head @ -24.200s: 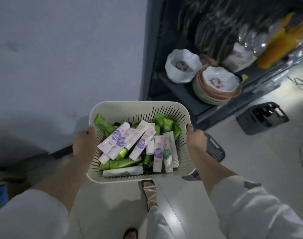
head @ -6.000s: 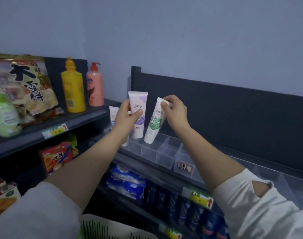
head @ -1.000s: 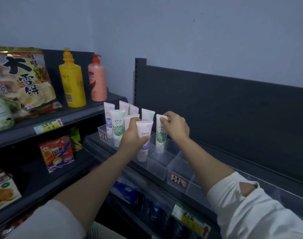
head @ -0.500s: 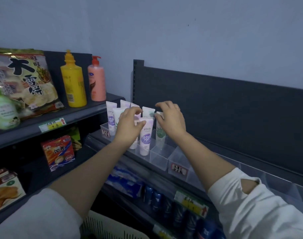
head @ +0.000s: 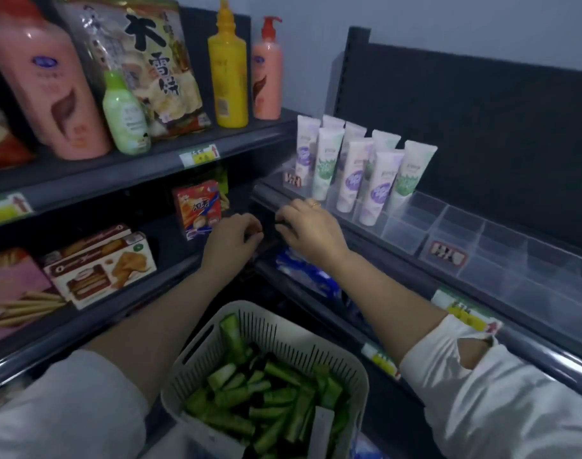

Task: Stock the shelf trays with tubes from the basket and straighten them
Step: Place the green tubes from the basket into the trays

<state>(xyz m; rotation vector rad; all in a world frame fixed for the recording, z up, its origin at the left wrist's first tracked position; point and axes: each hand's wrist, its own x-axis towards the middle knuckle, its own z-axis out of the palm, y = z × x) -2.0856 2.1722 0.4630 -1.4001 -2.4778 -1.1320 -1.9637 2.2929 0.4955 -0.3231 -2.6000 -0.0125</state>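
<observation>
While your hands hang empty between shelf and basket, the stock stands as follows.

Shelf: dark, to your right, carrying the trays.

Basket: pale and slotted, below both hands and nearer to you. The reach is down and back.

Trays: clear cells. The left end is filled; the bare cells run off to the right, up and right of the right hand.

Green tubes: heaped flat in the basket, long axes crossing, most running near-left to far-right. One white tube lies at the near edge, pointing away from you.

Stood tubes: upright on their caps in the left cells, purple and green prints; brand too blurred to read.

Left hand: fingers loosely curled, nothing in it, almost over the far rim of the basket, so likely the nearer for the next pick.

Right hand: likewise loose and empty, just beside the left, nearer the trays.

Writing: the bag reads 大雪饼. The tray tags are red and white, illegible.
</observation>
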